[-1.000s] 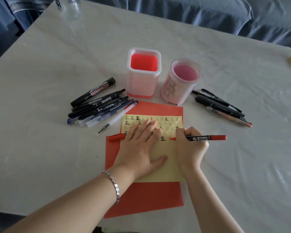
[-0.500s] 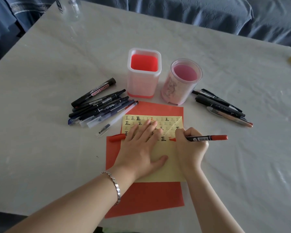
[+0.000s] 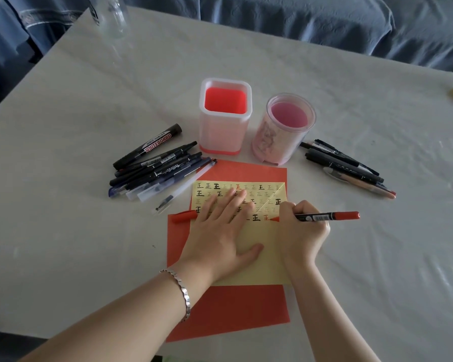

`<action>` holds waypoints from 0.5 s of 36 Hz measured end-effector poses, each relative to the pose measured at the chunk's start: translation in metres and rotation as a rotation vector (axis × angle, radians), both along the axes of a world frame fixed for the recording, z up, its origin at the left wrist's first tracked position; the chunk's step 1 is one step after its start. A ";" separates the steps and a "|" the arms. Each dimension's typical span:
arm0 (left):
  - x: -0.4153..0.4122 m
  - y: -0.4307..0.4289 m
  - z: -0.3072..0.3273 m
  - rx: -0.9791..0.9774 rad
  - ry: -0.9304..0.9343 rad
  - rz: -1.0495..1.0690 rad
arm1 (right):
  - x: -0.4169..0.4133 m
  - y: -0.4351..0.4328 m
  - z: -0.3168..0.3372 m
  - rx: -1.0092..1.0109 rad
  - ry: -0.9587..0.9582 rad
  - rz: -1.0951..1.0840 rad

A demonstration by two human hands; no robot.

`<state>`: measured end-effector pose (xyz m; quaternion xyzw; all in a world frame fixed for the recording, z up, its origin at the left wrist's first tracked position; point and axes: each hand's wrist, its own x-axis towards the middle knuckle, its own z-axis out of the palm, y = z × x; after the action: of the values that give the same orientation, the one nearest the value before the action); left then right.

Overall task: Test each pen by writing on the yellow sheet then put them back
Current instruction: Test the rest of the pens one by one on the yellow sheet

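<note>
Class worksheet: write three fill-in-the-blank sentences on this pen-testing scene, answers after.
The right hand grips a pen, writing on the yellow sheet in ____ ink.
The left hand lies ____ on that sheet.
The square holder and round holder are both ____.
Answers: red, flat, empty.

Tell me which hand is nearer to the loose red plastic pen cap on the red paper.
Left. The left hand lies flat on the yellow paper sheet, right beside the red pen cap. The right hand grips a black-and-red marker pen at the sheet's opposite side.
</note>
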<state>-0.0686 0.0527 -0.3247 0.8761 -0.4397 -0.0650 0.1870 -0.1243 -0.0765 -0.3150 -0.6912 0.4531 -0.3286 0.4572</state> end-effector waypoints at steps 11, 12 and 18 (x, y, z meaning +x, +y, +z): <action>-0.001 0.001 0.004 0.138 -0.018 -0.029 | -0.011 0.002 0.013 0.099 -0.104 -0.025; -0.001 0.001 0.006 0.155 -0.019 -0.034 | -0.014 0.002 0.015 0.105 -0.098 -0.002; 0.005 0.002 0.025 0.269 -0.134 -0.117 | -0.037 -0.004 0.022 0.101 0.001 0.121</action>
<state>-0.0634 0.0551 -0.3001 0.8684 -0.4888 -0.0754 0.0343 -0.1608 -0.0802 -0.2932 -0.6935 0.4265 -0.2768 0.5104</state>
